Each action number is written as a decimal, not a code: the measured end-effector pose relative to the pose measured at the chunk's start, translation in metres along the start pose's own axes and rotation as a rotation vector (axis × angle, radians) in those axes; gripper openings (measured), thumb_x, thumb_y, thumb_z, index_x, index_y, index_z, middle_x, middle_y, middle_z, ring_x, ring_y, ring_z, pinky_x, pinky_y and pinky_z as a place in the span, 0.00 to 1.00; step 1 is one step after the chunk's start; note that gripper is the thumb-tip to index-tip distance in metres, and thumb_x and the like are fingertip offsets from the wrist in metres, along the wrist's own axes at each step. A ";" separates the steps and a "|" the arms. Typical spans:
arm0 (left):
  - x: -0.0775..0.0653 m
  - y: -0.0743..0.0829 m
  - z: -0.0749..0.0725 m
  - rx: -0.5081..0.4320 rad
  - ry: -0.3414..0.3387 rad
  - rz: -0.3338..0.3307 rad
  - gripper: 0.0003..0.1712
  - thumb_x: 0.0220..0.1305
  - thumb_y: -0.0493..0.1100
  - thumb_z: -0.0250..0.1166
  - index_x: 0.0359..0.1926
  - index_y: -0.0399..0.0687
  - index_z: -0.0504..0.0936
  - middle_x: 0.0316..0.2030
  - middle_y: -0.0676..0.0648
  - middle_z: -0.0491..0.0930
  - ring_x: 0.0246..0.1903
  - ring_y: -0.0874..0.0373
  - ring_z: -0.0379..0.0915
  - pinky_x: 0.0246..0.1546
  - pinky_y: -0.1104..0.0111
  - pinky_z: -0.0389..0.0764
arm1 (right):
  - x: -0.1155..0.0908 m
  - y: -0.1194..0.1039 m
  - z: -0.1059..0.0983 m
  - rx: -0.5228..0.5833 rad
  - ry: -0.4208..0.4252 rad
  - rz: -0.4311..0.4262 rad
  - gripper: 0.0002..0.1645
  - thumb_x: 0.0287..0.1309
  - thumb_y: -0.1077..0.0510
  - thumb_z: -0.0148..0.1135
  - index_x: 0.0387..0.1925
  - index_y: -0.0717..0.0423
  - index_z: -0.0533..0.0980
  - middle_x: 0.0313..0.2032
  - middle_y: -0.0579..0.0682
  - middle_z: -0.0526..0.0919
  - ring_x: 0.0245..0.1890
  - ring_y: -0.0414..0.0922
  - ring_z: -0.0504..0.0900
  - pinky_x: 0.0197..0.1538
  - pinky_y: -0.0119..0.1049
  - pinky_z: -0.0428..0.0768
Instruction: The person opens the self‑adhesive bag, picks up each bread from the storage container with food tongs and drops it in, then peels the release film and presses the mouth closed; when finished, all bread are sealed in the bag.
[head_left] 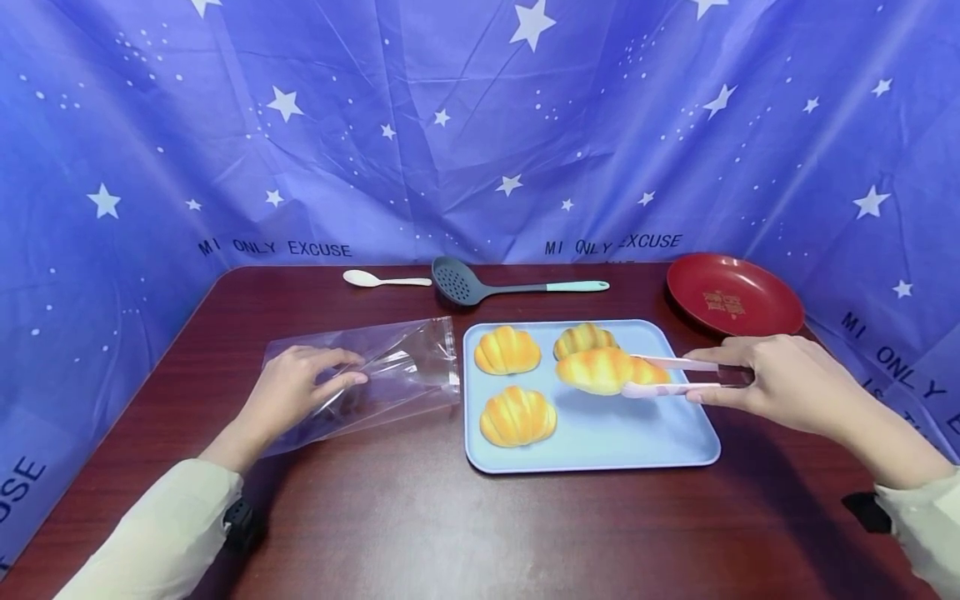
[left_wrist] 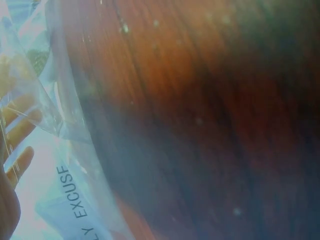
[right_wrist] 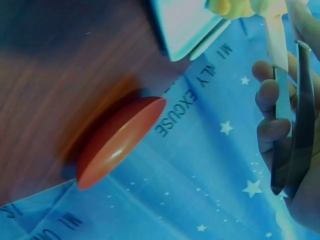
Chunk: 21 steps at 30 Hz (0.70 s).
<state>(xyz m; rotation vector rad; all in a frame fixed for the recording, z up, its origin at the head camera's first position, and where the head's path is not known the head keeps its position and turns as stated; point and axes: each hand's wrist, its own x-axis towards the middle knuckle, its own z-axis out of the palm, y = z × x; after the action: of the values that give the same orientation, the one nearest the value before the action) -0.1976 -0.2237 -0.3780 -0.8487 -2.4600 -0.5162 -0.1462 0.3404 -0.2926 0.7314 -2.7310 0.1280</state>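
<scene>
My right hand (head_left: 783,379) grips a pair of tongs (head_left: 675,388) with pale pink tips and dark handles; the right wrist view shows several fingers curled round the tongs. Between the tips is a golden croissant-shaped bread roll (head_left: 596,371), held above a light blue tray (head_left: 622,442). Three more rolls lie on that tray: one at back left (head_left: 507,350), one at front left (head_left: 517,417), one partly hidden behind the held roll (head_left: 587,338). At the left, my left hand (head_left: 300,387) touches a clear plastic bag (head_left: 412,367), thumb and fingers apart; plastic lies across the fingers (left_wrist: 22,132).
Along the table's back edge lie a white spoon (head_left: 363,278) and a dark slotted skimmer (head_left: 459,283) with a mint handle end. A red plate (head_left: 735,292) sits at the back right, beyond my right hand. A blue star-patterned cloth (head_left: 450,167) hangs behind the table.
</scene>
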 end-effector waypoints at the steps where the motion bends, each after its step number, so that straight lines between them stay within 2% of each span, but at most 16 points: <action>1: 0.000 0.000 0.000 0.000 -0.001 -0.001 0.12 0.55 0.48 0.77 0.41 0.54 0.90 0.34 0.53 0.89 0.34 0.51 0.86 0.37 0.50 0.84 | 0.002 -0.002 -0.002 -0.006 0.000 0.003 0.27 0.37 0.36 0.83 0.43 0.39 0.90 0.21 0.26 0.69 0.17 0.27 0.62 0.21 0.30 0.62; 10: 0.001 0.001 0.000 -0.002 0.026 0.027 0.12 0.54 0.47 0.78 0.40 0.54 0.90 0.33 0.53 0.88 0.32 0.52 0.85 0.37 0.52 0.83 | 0.030 -0.026 -0.010 -0.054 0.018 -0.030 0.28 0.40 0.35 0.81 0.42 0.42 0.89 0.20 0.29 0.69 0.16 0.31 0.62 0.19 0.34 0.61; 21: 0.001 0.001 0.001 -0.006 0.055 0.054 0.11 0.55 0.48 0.77 0.40 0.55 0.90 0.33 0.54 0.88 0.32 0.53 0.86 0.37 0.52 0.83 | 0.076 -0.069 -0.004 -0.069 -0.051 -0.083 0.31 0.47 0.32 0.76 0.47 0.47 0.88 0.25 0.40 0.79 0.14 0.38 0.64 0.17 0.37 0.64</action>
<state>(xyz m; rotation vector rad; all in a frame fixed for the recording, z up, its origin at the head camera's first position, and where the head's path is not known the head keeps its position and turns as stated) -0.1983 -0.2224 -0.3780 -0.8887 -2.3799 -0.5213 -0.1726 0.2454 -0.2645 0.8378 -2.7330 -0.0032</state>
